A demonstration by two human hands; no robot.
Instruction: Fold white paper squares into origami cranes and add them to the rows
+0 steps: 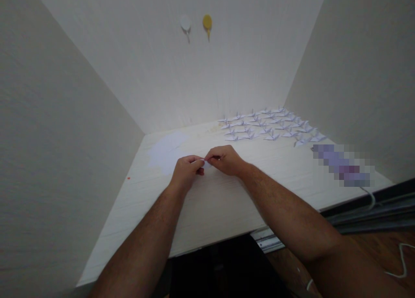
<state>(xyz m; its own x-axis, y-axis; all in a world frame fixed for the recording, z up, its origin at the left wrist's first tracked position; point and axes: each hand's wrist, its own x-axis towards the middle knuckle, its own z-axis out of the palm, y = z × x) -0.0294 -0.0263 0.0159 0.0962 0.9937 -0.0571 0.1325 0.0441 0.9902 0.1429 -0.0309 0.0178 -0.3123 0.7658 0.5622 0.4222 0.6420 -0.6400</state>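
My left hand [189, 171] and my right hand [225, 159] meet over the middle of the white tabletop [223, 207]. Between their pinched fingertips is a small piece of white paper [208, 163], mostly covered by the fingers, so its folded shape cannot be made out. Both hands are closed on it. Beyond my left hand lie overlapping sheets of white paper [165, 151]. Past my right hand, at the back right, several folded white paper cranes [266, 130] stand in rows.
Walls enclose the tabletop at the back and both sides. A white hook [185, 23] and a yellow hook [207, 22] are on the back wall. A blurred-out object [340, 165] with a white cable [372, 198] lies at the right edge. A tiny red bit [129, 178] sits at left.
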